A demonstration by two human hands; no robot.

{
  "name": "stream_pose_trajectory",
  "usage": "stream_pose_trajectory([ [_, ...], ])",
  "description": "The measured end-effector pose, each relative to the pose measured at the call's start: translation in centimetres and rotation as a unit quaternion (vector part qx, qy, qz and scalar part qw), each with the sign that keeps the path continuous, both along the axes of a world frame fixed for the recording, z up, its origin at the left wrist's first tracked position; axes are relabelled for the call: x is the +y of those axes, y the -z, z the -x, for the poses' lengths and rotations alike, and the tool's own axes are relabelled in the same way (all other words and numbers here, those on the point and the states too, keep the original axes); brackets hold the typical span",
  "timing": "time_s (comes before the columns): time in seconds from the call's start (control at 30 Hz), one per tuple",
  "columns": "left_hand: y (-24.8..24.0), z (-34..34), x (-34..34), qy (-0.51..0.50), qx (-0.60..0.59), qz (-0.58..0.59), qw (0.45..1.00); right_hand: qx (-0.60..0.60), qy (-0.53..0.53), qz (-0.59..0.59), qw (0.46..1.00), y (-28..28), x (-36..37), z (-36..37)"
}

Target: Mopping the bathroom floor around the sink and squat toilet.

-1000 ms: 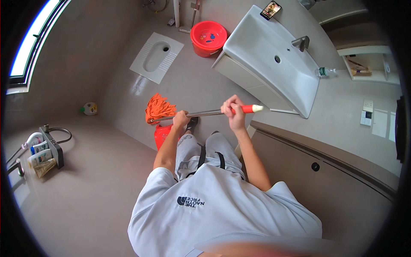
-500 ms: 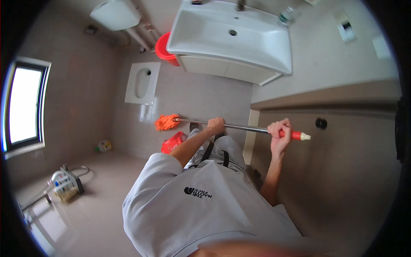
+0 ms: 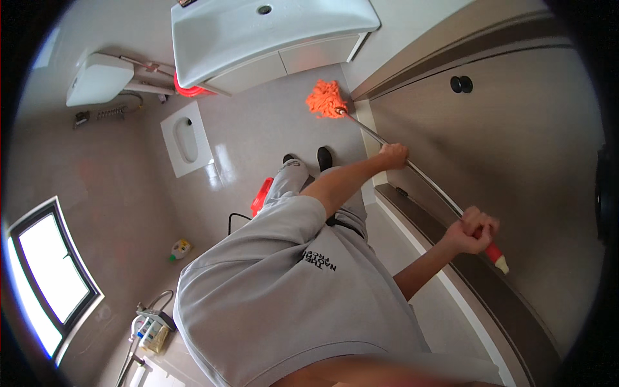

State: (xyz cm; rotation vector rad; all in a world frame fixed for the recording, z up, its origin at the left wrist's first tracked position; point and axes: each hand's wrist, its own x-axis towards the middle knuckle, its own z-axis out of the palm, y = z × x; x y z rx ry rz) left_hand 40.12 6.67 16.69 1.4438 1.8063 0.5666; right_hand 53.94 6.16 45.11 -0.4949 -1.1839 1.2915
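Grey floor [image 3: 258,119] fills the middle of the frame, with a white squat toilet [image 3: 187,140] left of centre and a white basin [image 3: 225,35] along the top. One mop [image 3: 433,186] slants from its orange head [image 3: 325,99] at upper centre to its red end [image 3: 494,251] at lower right. Both hands clasp its pole, set apart: left hand [image 3: 393,156] midway, right hand [image 3: 474,231] beside the red end.

The mop head [image 3: 326,99] has swung from left of the shoes [image 3: 324,158] to beyond them, near the door frame [image 3: 412,59]; the left hand [image 3: 394,156] now shows against the door [image 3: 516,129], the handle [image 3: 433,186] slanting steeper
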Motion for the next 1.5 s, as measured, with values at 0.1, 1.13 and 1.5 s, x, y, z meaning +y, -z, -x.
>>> stream_pose_trajectory([
  [0.1, 0.1, 0.3, -1.7, -0.034, -0.028, -0.004, 0.999, -0.040, 0.036, -0.007, 0.999, -0.7, -0.2, 0.6],
  [1.13, 9.0, 7.0, -53.2, -0.721, 0.038, 0.061, 0.689, -0.170, -0.706, 0.096, 0.681, 12.3, -31.2, 22.7],
  [1.5, 4.4, 3.9, -23.3, -0.374, -0.033, 0.034, 0.926, -0.092, -0.463, 0.076, 0.878, 4.9, -3.7, 7.5],
])
